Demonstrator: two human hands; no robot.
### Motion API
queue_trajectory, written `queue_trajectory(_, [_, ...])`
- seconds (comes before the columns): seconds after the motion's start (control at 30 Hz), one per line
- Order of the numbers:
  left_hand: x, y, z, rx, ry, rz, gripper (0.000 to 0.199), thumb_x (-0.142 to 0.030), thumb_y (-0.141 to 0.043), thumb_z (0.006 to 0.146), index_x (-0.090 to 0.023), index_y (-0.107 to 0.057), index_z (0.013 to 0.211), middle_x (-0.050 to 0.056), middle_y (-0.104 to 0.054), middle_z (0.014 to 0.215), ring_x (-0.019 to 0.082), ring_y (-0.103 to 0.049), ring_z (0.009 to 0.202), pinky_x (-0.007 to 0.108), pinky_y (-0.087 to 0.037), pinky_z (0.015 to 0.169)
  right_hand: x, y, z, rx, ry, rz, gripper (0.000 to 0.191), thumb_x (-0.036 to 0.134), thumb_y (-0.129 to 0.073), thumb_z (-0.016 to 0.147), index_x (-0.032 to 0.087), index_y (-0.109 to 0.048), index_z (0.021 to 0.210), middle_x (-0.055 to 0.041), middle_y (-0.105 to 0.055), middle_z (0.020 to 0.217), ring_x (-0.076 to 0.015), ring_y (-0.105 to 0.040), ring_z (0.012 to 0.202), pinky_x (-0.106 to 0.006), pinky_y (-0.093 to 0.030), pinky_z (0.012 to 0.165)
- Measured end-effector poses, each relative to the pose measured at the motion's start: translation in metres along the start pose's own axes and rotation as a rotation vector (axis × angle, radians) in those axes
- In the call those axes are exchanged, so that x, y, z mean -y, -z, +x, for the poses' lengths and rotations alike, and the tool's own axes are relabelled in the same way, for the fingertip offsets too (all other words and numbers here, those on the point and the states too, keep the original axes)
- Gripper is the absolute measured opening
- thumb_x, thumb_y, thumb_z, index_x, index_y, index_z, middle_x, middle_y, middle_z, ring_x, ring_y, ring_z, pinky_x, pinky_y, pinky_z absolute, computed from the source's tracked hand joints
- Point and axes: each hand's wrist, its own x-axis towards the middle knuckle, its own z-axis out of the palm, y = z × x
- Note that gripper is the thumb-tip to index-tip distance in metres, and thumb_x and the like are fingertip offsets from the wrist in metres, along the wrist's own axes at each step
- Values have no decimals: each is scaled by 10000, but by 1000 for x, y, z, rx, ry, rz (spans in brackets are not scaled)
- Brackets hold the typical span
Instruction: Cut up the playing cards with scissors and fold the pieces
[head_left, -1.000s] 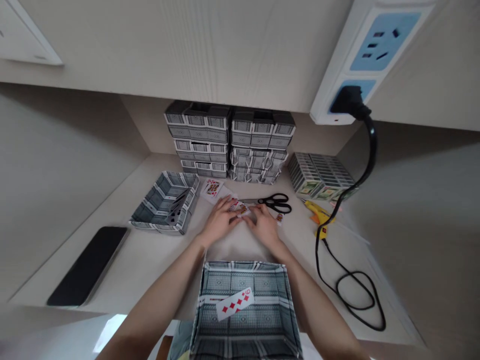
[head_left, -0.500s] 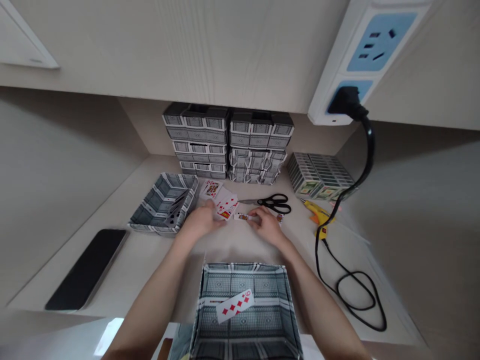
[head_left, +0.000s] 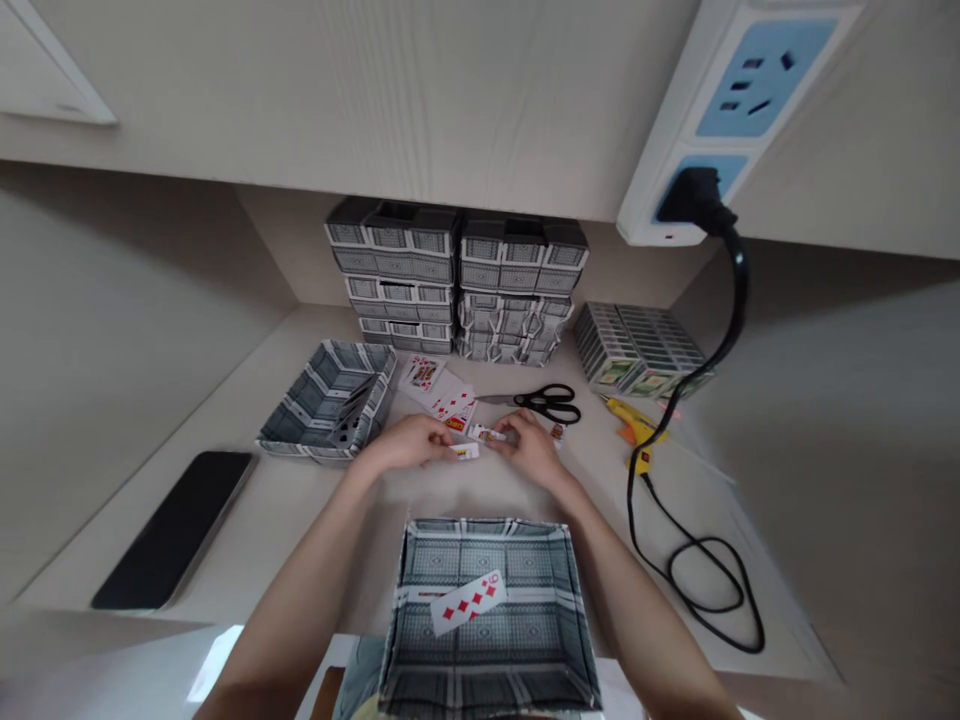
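Note:
My left hand (head_left: 416, 441) pinches a small white card piece (head_left: 466, 452) just above the table, left of centre. Across from it, my right hand (head_left: 531, 446) has its fingers closed on another narrow card piece (head_left: 487, 434) with a printed figure. Loose playing cards (head_left: 452, 402), some with red diamonds, lie just beyond both hands. Between my forearms, close to my body, is an open box made of grey patterned cards (head_left: 529, 570). A cut nine of diamonds (head_left: 469, 603) rests inside it.
Black-handled scissors (head_left: 551, 401) lie behind my right hand. A card tray (head_left: 300, 410) and a phone (head_left: 176, 530) are at left. Stacked card boxes (head_left: 401, 255) stand at the back. A yellow glue gun (head_left: 634, 425), its black cord and card packs (head_left: 637, 345) are at right.
My left hand has moved slightly right and nearer, and a small white card piece now shows in its fingers. My right hand has barely moved.

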Motion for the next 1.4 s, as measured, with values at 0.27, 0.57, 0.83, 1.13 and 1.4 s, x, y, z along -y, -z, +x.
queue_trajectory(0.27, [-10, -25, 15, -267, -169, -4, 273, -390, -510, 750, -185, -593, 910, -31, -558, 595, 113, -517, 517, 208, -360, 517, -4, 19, -2, -195, -2, -53, 199, 292, -579, 737, 194, -597, 909, -66, -570, 943, -187, -551, 786, -282, -420, 655])
queue_trajectory(0.57, [-19, -33, 12, -337, -200, 350, 347, -457, -531, 754, -279, -577, 1048, -7, -651, 737, 150, -586, 647, 222, -367, 585, -25, 33, -8, -119, -326, -544, 343, 395, -431, 836, 141, -634, 727, -144, -631, 709, -224, -597, 636, -300, -378, 558])
queue_trajectory(0.83, [-19, -35, 14, -352, -171, 388, 336, -463, -490, 781, -244, -567, 1024, 5, -658, 755, 159, -598, 674, 229, -379, 593, 2, 9, -8, 0, 39, -292, 414, 413, -375, 865, 182, -567, 580, -44, -606, 612, -153, -551, 586, -244, -352, 538])
queue_trajectory(1.13, [-5, -20, 13, -635, -171, 415, 398, -434, -513, 775, -219, -569, 1105, 64, -593, 950, 210, -527, 942, 296, -404, 792, -1, 4, -4, -119, -5, 34, 323, 424, -405, 850, 176, -602, 912, -21, -594, 700, -134, -519, 577, -232, -397, 543])
queue_trajectory(1.4, [-3, -24, 16, -579, -342, 538, 289, -389, -470, 819, -229, -672, 949, 80, -552, 896, 228, -441, 987, 391, -361, 874, 11, 2, -7, -59, 139, -151, 309, 363, -419, 859, 216, -677, 777, -45, -553, 715, -174, -527, 756, -270, -418, 683])
